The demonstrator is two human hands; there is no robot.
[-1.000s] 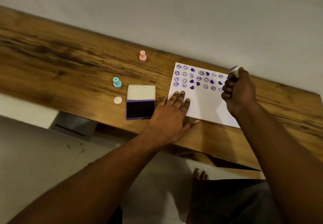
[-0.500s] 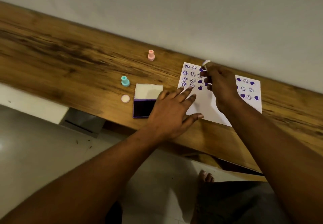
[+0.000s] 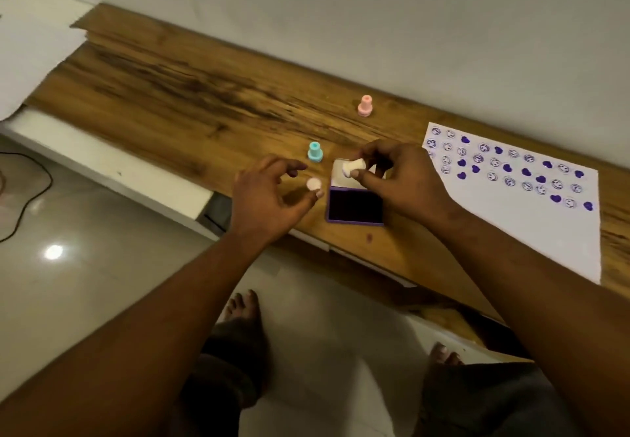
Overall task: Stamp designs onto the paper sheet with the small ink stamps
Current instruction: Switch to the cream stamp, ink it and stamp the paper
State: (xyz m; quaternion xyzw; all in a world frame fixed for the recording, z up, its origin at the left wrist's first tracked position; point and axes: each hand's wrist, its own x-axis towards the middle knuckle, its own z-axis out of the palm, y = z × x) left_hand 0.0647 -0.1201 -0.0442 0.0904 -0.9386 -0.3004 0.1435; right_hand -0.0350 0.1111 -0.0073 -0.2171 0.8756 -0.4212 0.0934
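The white paper sheet (image 3: 531, 228) lies at the right of the wooden shelf, its upper part covered in purple smiley and heart prints. My right hand (image 3: 399, 177) is shut on a small white stamp (image 3: 354, 166), held sideways above the raised lid of the open purple ink pad (image 3: 354, 205). My left hand (image 3: 269, 194) hovers left of the pad with fingers spread. Its thumb tip touches a pale round cap (image 3: 313, 184) on the wood. A teal stamp (image 3: 315, 152) and a pink stamp (image 3: 364, 106) stand upright farther back.
The wooden shelf (image 3: 191, 95) runs along a pale wall, and its front edge passes just below the ink pad. Beneath it are a shiny tiled floor, my bare feet, and a dark cable (image 3: 30, 194) at the far left.
My right hand carried the white stamp left from the paper to above the ink pad. My left hand came off the paper and moved left to the round cap.
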